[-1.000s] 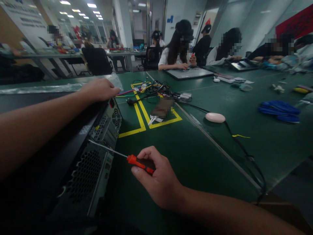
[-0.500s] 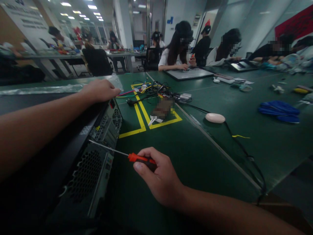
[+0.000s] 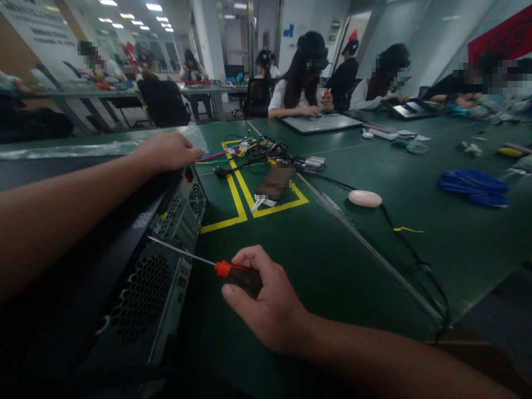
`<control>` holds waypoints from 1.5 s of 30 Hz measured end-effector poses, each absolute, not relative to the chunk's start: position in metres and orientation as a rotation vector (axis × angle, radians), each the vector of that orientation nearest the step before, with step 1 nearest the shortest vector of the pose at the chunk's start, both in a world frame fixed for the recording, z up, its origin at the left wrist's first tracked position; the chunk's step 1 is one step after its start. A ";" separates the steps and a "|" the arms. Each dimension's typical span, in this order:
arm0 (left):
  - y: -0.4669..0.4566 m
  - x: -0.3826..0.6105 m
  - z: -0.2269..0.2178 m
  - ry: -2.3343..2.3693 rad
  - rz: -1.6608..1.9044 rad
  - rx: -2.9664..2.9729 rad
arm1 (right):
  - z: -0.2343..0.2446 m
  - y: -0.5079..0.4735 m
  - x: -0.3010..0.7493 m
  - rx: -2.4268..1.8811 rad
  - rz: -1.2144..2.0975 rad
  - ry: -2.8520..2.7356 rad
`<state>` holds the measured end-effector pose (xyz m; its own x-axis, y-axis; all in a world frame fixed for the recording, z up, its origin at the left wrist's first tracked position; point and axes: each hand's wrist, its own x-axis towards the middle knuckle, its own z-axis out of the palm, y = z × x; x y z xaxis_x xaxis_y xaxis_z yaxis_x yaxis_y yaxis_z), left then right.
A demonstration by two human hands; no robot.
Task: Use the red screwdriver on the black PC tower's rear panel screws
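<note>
A black desktop computer case (image 3: 166, 277) lies on its side on the green table (image 3: 332, 260), its perforated rear panel facing me. My right hand (image 3: 266, 302) is closed round a screwdriver (image 3: 224, 269) with a red and black handle. The thin shaft points left, and its tip meets the upper edge of the rear panel. My left hand (image 3: 168, 151) rests curled on the far top corner of the case, fingers bent over the edge.
A tangle of coloured cables (image 3: 257, 151) lies over yellow tape marks beyond the case. To the right are a pale oval object (image 3: 364, 198), a black cable (image 3: 415, 260) and a blue bundle (image 3: 474, 185). Clear plastic wrap (image 3: 83, 148) lies far left. Other people sit at the far side.
The screwdriver handle has turned slightly in my right hand, with the fingers shifting round it. My left hand and the case have stayed where they were.
</note>
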<state>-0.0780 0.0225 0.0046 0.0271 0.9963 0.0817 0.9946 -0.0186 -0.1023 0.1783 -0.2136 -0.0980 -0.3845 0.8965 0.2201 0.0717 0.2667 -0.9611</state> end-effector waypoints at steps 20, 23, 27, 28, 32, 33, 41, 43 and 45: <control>0.018 -0.073 0.006 -2.129 -0.002 -2.124 | -0.098 -0.213 0.179 -0.913 1.227 -1.695; 0.018 -0.074 0.007 -2.102 0.025 -2.131 | -0.096 -0.214 0.179 -0.933 1.245 -1.692; 0.018 -0.073 0.008 -2.099 0.043 -2.143 | -0.095 -0.214 0.179 -0.958 1.263 -1.696; 0.018 -0.073 0.008 -2.101 0.040 -2.142 | -0.095 -0.214 0.179 -0.960 1.263 -1.699; 0.017 -0.073 0.008 -2.091 0.038 -2.154 | -0.096 -0.214 0.180 -0.952 1.259 -1.706; 0.017 -0.073 0.008 -2.089 0.040 -2.159 | -0.097 -0.214 0.180 -0.948 1.258 -1.710; 0.016 -0.072 0.009 -2.077 0.047 -2.162 | -0.098 -0.214 0.179 -0.957 1.243 -1.697; 0.016 -0.072 0.009 -2.069 0.063 -2.154 | -0.097 -0.214 0.179 -0.961 1.247 -1.694; 0.016 -0.072 0.009 -2.068 0.071 -2.151 | -0.096 -0.214 0.179 -0.958 1.253 -1.691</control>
